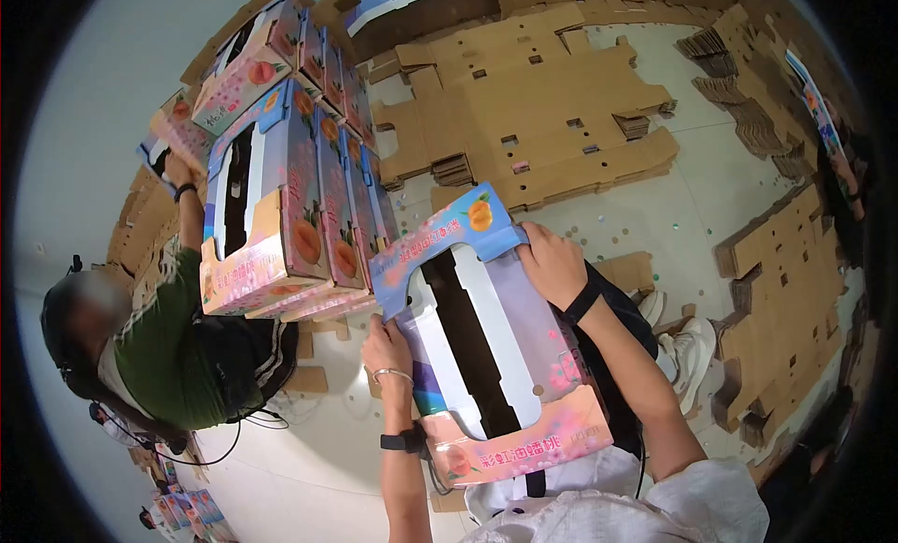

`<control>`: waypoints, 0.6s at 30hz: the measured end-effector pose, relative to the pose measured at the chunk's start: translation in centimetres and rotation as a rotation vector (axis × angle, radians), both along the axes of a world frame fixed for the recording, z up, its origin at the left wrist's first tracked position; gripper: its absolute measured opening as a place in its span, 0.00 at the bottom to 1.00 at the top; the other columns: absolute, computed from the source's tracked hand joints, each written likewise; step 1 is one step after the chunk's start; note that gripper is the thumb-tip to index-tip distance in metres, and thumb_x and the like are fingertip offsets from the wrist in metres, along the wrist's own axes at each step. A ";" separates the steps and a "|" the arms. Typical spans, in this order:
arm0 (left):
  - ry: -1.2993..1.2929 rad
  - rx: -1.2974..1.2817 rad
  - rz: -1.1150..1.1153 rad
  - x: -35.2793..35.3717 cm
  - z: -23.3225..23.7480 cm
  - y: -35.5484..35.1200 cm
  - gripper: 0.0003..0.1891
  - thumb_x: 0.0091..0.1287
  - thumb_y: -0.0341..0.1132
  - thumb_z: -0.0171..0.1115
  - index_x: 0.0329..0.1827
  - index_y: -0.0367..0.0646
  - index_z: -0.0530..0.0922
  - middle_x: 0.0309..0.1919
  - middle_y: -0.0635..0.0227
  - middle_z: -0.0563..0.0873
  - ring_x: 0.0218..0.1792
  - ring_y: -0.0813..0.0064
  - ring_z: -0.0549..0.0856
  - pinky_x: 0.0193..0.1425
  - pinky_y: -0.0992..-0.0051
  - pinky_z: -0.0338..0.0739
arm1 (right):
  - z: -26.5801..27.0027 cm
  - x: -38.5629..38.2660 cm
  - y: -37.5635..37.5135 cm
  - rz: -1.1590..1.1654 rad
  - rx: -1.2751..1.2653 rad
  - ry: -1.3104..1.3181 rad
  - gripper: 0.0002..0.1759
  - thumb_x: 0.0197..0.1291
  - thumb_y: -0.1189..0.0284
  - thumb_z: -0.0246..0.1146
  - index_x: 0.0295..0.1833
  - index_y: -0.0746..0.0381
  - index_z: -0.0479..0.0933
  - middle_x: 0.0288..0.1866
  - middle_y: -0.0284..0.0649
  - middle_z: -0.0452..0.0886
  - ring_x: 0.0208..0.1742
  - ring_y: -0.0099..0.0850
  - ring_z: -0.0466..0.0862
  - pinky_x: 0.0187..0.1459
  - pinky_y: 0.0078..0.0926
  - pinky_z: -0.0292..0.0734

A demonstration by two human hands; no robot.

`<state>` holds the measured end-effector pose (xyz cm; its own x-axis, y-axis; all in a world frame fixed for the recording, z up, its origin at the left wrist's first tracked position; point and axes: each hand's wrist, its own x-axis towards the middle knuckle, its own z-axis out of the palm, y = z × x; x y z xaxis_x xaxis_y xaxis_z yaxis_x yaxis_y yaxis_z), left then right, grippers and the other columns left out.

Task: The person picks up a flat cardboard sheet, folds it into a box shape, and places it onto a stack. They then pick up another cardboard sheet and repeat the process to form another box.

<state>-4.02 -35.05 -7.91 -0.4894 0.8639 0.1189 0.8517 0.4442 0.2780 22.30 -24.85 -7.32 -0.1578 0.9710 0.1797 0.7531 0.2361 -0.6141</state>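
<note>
A colourful peach gift box (571, 421) is held in front of my body, its long top opening showing white inner flaps and a dark gap. My left hand (385, 347) grips its left side near the far corner. At the far right corner, my right hand (554, 262) is wrapped over the edge, thumb side along the top. Fingers of both hands are partly hidden behind the cardboard. Just beyond and to the left, a stack of similar printed boxes (304, 197) stands, nearly touching the far left corner of mine.
Flattened brown cardboard sheets (533, 103) lie in piles on the tiled floor ahead, with another pile (786, 309) at the right. At left, a person in a green shirt (168, 347) reaches a hand (178, 169) to another printed box (178, 127). Small round scraps dot the floor.
</note>
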 end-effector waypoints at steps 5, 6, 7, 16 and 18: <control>-0.007 0.114 0.063 -0.3 -0.6 -1.3 0.10 0.64 0.36 0.56 0.30 0.39 0.73 0.23 0.46 0.81 0.28 0.42 0.80 0.31 0.51 0.71 | 2.1 -0.6 -0.8 0.017 0.044 0.030 0.16 0.57 0.66 0.56 0.45 0.67 0.72 0.37 0.50 0.80 0.31 0.49 0.82 0.34 0.43 0.78; -0.018 0.151 0.065 -0.3 -0.7 -1.5 0.09 0.64 0.35 0.56 0.30 0.38 0.73 0.23 0.46 0.80 0.28 0.42 0.80 0.31 0.52 0.71 | 2.5 -0.8 -0.9 0.032 0.052 0.031 0.16 0.57 0.65 0.57 0.44 0.66 0.73 0.38 0.49 0.80 0.32 0.48 0.82 0.34 0.43 0.78; -0.030 0.188 0.066 -0.3 -0.8 -1.7 0.09 0.63 0.34 0.56 0.29 0.37 0.72 0.23 0.46 0.80 0.27 0.42 0.79 0.30 0.52 0.70 | 2.8 -0.9 -1.1 0.046 0.060 0.031 0.16 0.57 0.64 0.57 0.44 0.66 0.73 0.38 0.48 0.79 0.32 0.47 0.82 0.33 0.42 0.79; -0.073 0.191 0.017 -0.6 -0.7 -1.6 0.06 0.63 0.31 0.56 0.31 0.36 0.72 0.23 0.46 0.79 0.28 0.43 0.79 0.29 0.53 0.70 | 2.8 -1.3 -1.9 0.020 0.058 -0.027 0.18 0.56 0.64 0.60 0.45 0.67 0.72 0.39 0.45 0.76 0.35 0.43 0.83 0.32 0.39 0.79; -0.058 0.217 0.012 -0.7 -1.2 -1.8 0.06 0.64 0.30 0.55 0.31 0.36 0.72 0.23 0.45 0.79 0.27 0.42 0.79 0.29 0.53 0.70 | 3.1 -1.3 -1.9 0.026 0.076 -0.004 0.18 0.56 0.64 0.60 0.46 0.67 0.72 0.39 0.45 0.76 0.36 0.43 0.83 0.32 0.39 0.79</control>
<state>-4.71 -36.86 -9.09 -0.5108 0.8152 0.2729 0.8266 0.3786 0.4163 20.96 -26.79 -4.23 -0.1838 0.9501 0.2519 0.7484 0.3014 -0.5908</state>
